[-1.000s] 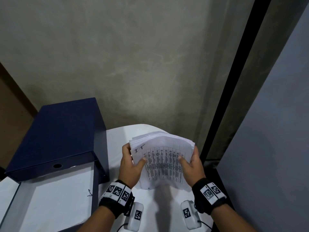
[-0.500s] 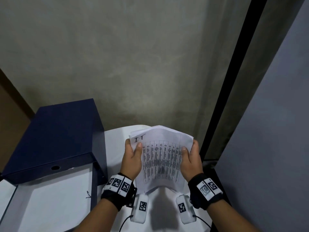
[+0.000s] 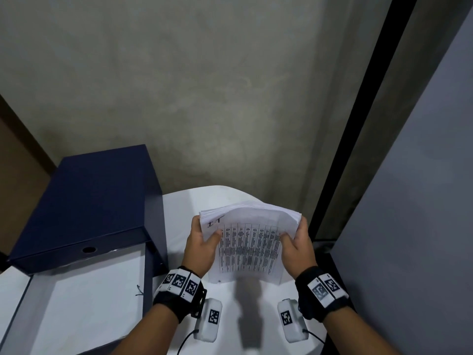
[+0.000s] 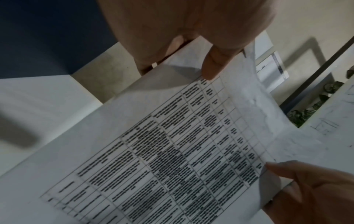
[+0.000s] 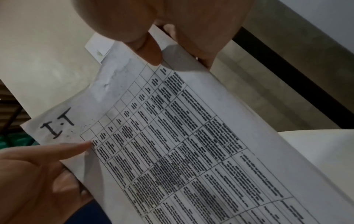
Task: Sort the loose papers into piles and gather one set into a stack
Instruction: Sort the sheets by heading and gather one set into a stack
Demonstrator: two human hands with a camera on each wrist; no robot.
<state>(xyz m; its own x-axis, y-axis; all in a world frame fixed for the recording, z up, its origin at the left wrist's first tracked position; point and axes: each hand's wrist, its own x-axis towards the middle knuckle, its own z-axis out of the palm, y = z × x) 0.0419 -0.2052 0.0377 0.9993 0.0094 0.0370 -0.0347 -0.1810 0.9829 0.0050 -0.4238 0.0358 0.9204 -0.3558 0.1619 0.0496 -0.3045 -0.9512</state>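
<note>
A stack of white papers (image 3: 249, 248) stands upright over the white table (image 3: 179, 213), its top sheet a printed table with "I.T" handwritten in the upper left corner. My left hand (image 3: 201, 243) grips the stack's left edge, thumb on the front sheet. My right hand (image 3: 297, 245) grips the right edge the same way. In the left wrist view the stack (image 4: 172, 151) fills the frame with my left thumb (image 4: 212, 65) on it. The right wrist view shows the stack (image 5: 182, 144) with my right thumb (image 5: 151, 51) pressing its top. The stack's upper edge bows back.
A dark blue box file (image 3: 87, 203) lies open at the left, with a white sheet (image 3: 84, 306) inside its lower half. A grey wall rises behind the table. A black frame (image 3: 358, 119) and a grey panel stand at the right.
Both hands have tilted the stack, and its upper edge now fans and bows back more than half a second ago. The grip on both edges is unchanged.
</note>
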